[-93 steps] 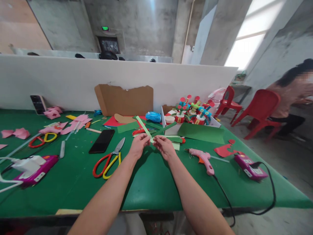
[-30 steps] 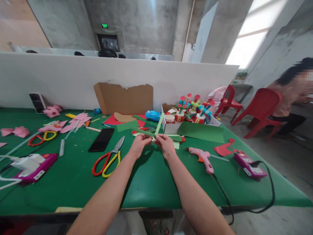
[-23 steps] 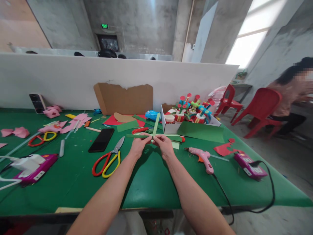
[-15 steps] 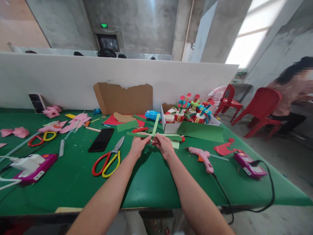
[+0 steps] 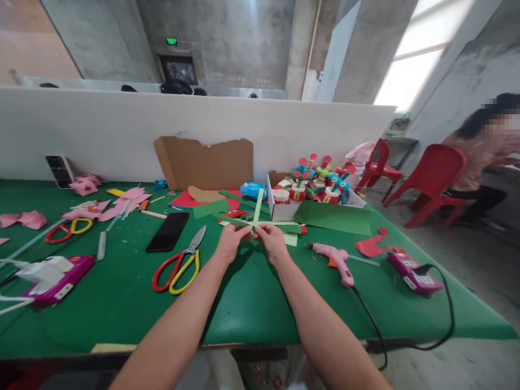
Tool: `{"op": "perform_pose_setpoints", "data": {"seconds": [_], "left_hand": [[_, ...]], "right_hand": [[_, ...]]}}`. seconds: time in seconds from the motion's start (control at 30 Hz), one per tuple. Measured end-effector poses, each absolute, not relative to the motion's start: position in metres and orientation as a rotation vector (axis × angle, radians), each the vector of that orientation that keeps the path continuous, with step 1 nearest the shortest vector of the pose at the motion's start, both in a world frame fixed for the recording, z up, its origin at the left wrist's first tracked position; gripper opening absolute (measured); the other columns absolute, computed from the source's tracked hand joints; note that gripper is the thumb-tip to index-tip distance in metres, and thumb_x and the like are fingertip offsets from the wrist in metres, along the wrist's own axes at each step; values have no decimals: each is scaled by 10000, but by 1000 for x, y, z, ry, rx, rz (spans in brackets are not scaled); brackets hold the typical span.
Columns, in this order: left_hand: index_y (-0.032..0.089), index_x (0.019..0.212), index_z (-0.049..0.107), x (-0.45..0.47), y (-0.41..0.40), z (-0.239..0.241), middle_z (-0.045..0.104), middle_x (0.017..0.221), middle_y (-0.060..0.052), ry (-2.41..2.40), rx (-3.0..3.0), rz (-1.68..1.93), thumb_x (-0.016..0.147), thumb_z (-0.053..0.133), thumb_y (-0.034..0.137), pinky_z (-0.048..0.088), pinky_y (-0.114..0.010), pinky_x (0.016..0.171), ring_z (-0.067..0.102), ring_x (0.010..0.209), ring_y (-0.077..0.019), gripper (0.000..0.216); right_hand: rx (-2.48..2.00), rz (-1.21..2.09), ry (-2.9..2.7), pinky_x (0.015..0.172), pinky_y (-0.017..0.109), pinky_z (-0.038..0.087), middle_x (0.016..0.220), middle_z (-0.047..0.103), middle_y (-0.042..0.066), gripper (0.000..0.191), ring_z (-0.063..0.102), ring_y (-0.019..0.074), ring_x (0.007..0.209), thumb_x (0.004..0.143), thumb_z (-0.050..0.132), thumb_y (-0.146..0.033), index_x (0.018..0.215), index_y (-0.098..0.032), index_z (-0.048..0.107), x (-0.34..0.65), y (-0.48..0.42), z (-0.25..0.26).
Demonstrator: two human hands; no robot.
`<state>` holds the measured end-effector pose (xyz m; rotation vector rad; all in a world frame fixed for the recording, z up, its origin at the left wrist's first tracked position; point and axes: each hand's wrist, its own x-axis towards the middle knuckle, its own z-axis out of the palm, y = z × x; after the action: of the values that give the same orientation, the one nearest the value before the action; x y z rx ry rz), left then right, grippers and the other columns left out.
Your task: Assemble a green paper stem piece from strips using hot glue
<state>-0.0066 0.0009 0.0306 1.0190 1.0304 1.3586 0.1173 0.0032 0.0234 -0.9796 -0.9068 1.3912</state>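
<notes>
My left hand [image 5: 229, 241] and my right hand [image 5: 272, 241] meet above the green table [image 5: 244, 303], both pinched on two crossed green paper strips [image 5: 257, 206]. One light green strip stands up and away from my fingers. The darker strip runs out to the left and lies nearly flat. The fingertips of both hands press the crossing point between them.
Red-and-yellow scissors [image 5: 179, 262] and a black phone [image 5: 167, 232] lie left of my hands. A pink glue gun [image 5: 337, 262] lies to the right, its cable trailing off the edge. A white box of paper-cup figures [image 5: 314, 189] stands behind. A person sits at far right.
The strips have been folded over one another in turn. The light strip that leaned left now stands upright, and the dark strip swung from the right to the left. My hands stayed in place.
</notes>
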Motion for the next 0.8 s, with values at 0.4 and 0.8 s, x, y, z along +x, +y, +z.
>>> {"op": "perform_pose_setpoints", "data": {"seconds": [0.4,0.8], "left_hand": [[146,687,663,-7,2,27,651,646,-9,992,995,1387,488,855,386,480,-271,609,578,585,-130,366],[142,657,661,-6,-1,32,626,583,4,1034,968,1399,485,835,360,423,-237,535,523,516,-101,328]], "right_hand": [[-950,1508,-805,554,226,500,512,585,-68,419,571,90,495,465,887,-461,649,-198,618,118,0,29],[-981,1388,-996,548,230,508,489,603,-60,416,571,93,466,544,831,-515,695,-197,611,121,1,27]]}}
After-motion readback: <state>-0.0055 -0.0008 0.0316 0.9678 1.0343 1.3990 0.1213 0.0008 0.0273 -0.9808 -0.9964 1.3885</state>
